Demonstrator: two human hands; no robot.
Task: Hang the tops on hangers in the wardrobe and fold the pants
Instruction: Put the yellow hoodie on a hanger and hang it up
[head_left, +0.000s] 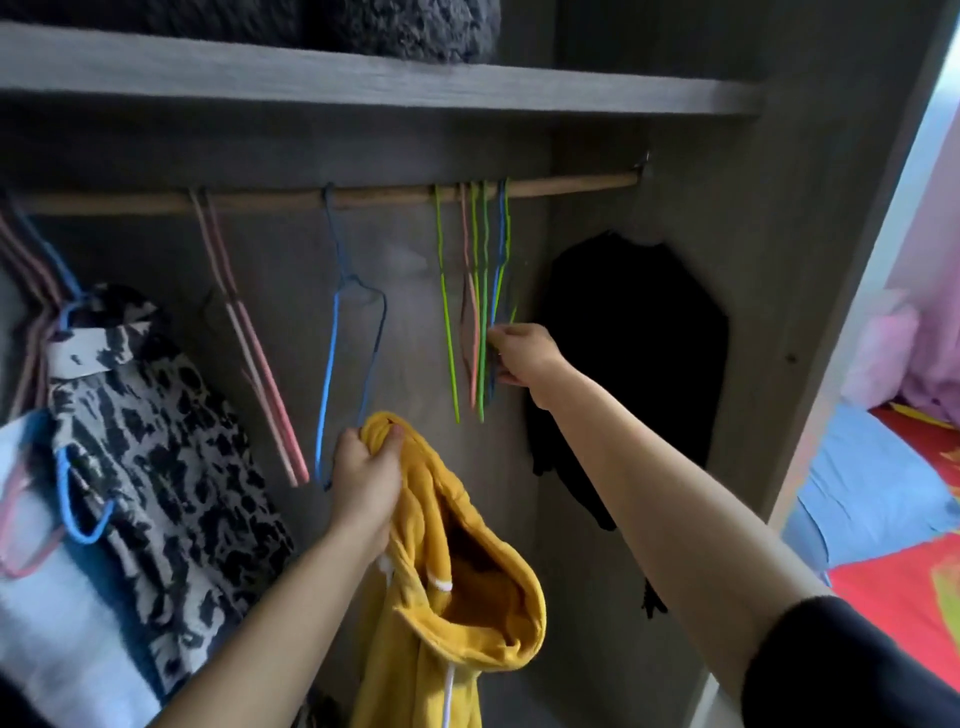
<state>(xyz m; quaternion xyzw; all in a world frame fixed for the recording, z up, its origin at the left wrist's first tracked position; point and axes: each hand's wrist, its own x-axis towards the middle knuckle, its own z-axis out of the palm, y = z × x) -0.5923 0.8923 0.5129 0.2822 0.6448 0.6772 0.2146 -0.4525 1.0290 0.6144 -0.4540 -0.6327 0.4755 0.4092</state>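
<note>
Head view: an open wardrobe (779, 312) seen close up, with two bare forearms reaching into it.
left hand (366, 478): fingers and thumb are bunched tight round a fistful of the yellow hoodie (467, 613), held up below the rail.
yellow hoodie: hangs from that fist and is on no hanger; the hood gapes open toward the camera and a white drawstring (448, 691) trails down.
right hand (524, 358): stretched to the bunch of hangers (480, 312), fingers curled round the wires at its right edge (which colour it has hold of, I cannot tell).
bunch of hangers: green, pink and blue wire, all bare, hooked close together on the rail (363, 196).
blue hanger (332, 364): hangs alone mid-rail, its lower end hidden behind the left hand.
pink hangers (249, 353): a bare pair to the left of it, tilted.
black garment (639, 338): hangs at the rail's right end, just beside the right hand; the right forearm crosses in front of its lower part.
spotted top (156, 441): black-and-grey print at far left, hung on blue wire, next to a pale blue cloth (47, 597).
shelf (363, 85): above the rail, with something dark and fluffy (405, 26) on it.
bed (883, 499): outside the wardrobe to the right, with red and blue covers and a pink pillow (883, 353).
</note>
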